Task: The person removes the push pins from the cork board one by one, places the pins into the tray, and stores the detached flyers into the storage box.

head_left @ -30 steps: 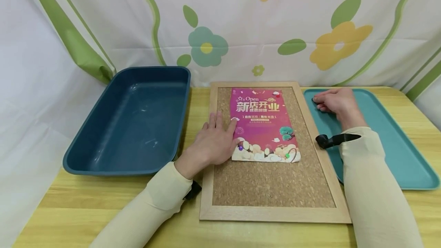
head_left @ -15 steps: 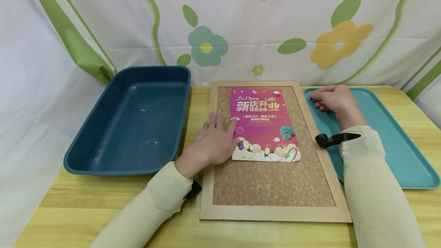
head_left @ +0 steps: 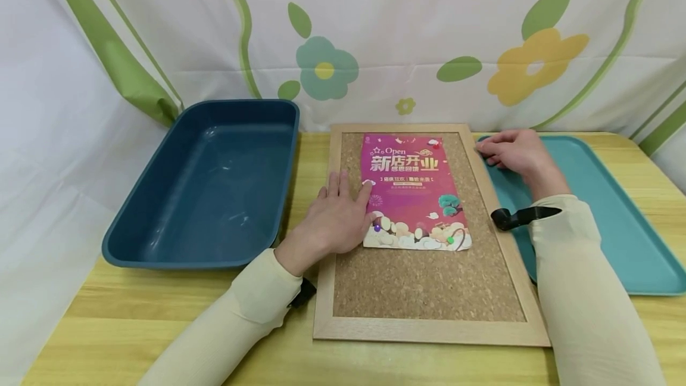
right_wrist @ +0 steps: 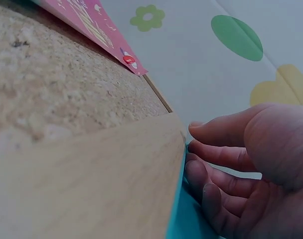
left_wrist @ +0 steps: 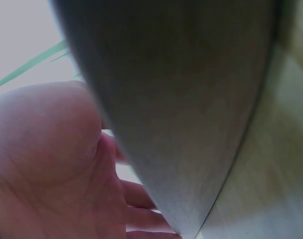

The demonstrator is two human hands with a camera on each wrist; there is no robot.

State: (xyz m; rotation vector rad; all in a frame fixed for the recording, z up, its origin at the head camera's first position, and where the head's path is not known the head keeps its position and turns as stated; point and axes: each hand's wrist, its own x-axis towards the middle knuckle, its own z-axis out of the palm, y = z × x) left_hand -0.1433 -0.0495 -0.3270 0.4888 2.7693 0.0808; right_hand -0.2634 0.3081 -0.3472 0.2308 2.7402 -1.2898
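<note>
Left hand pinning a poster flat, right hand at the tray edge

The left hand (head_left: 334, 219) lies flat, fingers straight, on the wood-framed cork board (head_left: 429, 290), fingertips touching the pink printed poster (head_left: 412, 189); keep that pressure steady so the sheet cannot shift. Farther back, the right hand (head_left: 514, 151), fingers curled, rests on the teal flat plastic tray (head_left: 605, 219); whether it pinches anything, I cannot tell.
</note>
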